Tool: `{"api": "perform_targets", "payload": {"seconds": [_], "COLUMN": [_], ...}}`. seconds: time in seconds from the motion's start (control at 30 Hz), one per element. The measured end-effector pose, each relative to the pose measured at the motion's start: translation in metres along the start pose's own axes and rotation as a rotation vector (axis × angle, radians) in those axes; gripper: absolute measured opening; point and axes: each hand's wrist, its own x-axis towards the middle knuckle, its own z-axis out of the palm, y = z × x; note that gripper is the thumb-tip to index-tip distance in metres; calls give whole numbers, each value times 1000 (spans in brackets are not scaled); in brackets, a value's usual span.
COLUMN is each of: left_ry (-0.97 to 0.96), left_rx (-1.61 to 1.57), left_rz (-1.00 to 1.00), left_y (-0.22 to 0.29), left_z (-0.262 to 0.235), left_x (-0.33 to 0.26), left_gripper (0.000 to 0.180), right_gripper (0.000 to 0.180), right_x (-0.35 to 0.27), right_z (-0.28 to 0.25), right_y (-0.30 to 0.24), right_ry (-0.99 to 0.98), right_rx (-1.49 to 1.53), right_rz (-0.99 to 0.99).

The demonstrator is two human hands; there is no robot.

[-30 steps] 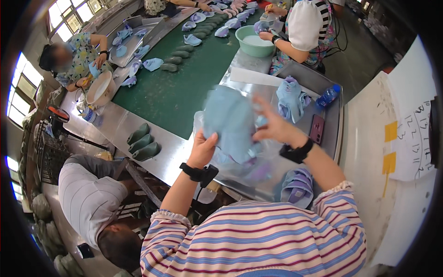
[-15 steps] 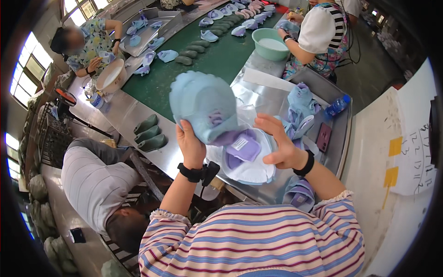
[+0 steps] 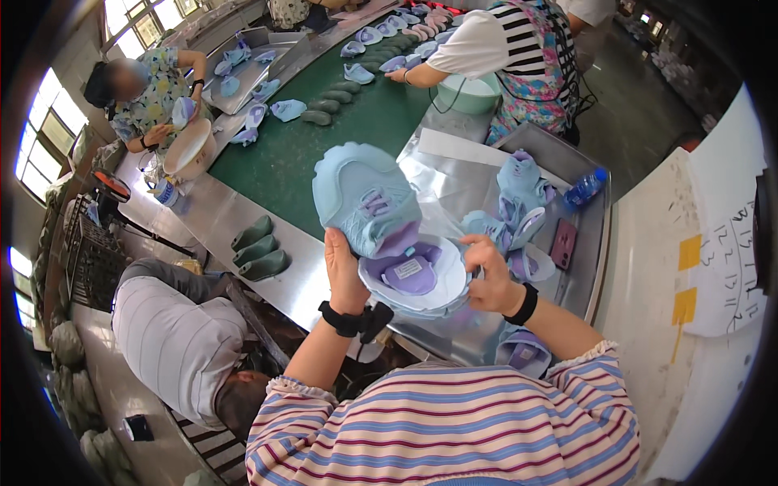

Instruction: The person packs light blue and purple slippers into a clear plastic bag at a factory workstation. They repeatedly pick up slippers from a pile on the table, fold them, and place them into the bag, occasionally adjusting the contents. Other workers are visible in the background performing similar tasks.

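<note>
Holding a blue shoe upper [image 3: 363,190] over the table [image 3: 298,285], the left hand [image 3: 345,279] is gripping its side, the right hand [image 3: 494,282] is pinching its rim, and the next move is probably needing gentle care.

- White sheet [image 3: 724,251] on pale panel [image 3: 640,251], right: dark handwritten figures in slanting rows, with ruled strokes.
- White label [image 3: 408,269] inside held purple-lined upper [image 3: 451,279]: lines of print, too small to read.
- Pale tag [image 3: 527,354] inside upper near right sleeve [image 3: 582,356]: print too small.
- Blue-and-white tub [image 3: 166,193]: marking illegible.
</note>
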Motion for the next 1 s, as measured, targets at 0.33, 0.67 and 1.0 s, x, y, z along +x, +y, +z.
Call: {"api": "perform_targets", "payload": {"seconds": [0.33,0.67,1.0], "left_ry": [-617,-966,-1521], "left_rx": [652,1134,1794], "left_rz": [-145,-240,-170], "left_y": [-27,-68,-66], "left_z": [15,-14,-38], "left_x": [28,40,-47], "left_gripper": [34,35,67], "right_gripper": [28,57,48], "right_x": [11,-90,-64], "right_z": [-31,-176,47], "right_y": [43,125,69], "right_ry": [182,290,-742], "right_rx": [566,-202,191], "right_rz": [931,1393,743]}}
